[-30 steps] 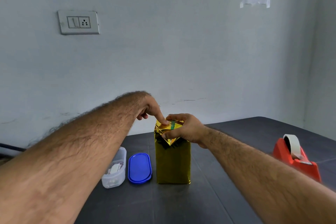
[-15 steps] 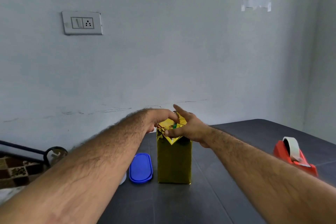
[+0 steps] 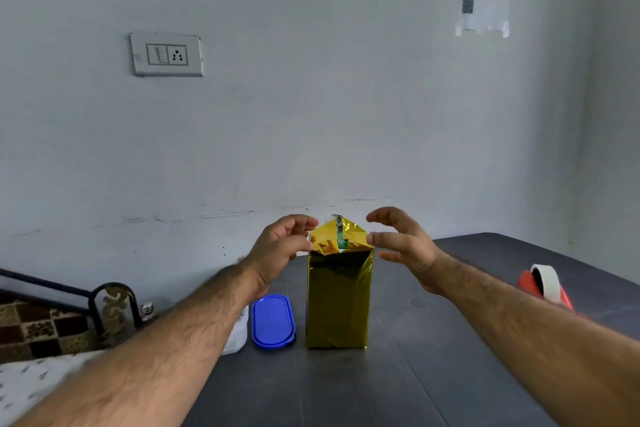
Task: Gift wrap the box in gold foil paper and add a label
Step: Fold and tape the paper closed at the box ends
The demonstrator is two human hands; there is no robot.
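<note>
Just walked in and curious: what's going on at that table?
A person is gift wrapping a box in gold foil. It stands upright on the dark table. The left hand and right hand flank its top, where a green strip shows between unclosed flaps. A red tape dispenser sits at the right.

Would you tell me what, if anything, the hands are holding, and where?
Nothing is clearly gripped: both hands, left and right, flank the gold-wrapped box top, fingertips at its folded corners.

a dark grey table [image 3: 433, 374] carries a gold-foil-wrapped box [image 3: 337, 302] standing upright. just left of it lies a blue lid [image 3: 273, 321], then a clear plastic container [image 3: 239, 333] partly hidden by an arm. a red tape dispenser [image 3: 545, 286] sits well apart at the right.
</note>
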